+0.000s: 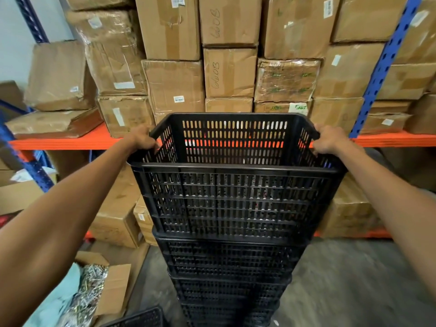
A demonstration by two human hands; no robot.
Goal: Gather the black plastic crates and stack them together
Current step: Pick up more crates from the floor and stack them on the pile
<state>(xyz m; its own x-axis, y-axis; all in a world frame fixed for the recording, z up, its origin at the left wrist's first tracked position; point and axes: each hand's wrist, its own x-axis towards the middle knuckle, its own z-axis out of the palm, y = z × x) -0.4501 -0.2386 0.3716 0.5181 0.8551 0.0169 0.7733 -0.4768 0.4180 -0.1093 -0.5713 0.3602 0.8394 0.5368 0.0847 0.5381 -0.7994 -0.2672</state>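
Note:
A black slotted plastic crate sits on top of a tall stack of several like crates that stands on the floor straight ahead. My left hand is closed on the top crate's left rim. On the right rim my right hand grips the same crate. The top crate looks level and nested in the one below. The corner of another black crate shows at the bottom edge, left of the stack.
Behind the stack stands a blue and orange shelf rack packed with cardboard boxes. More boxes sit under the shelf. An open carton with metal parts lies on the floor at lower left. Grey floor spreads to the right.

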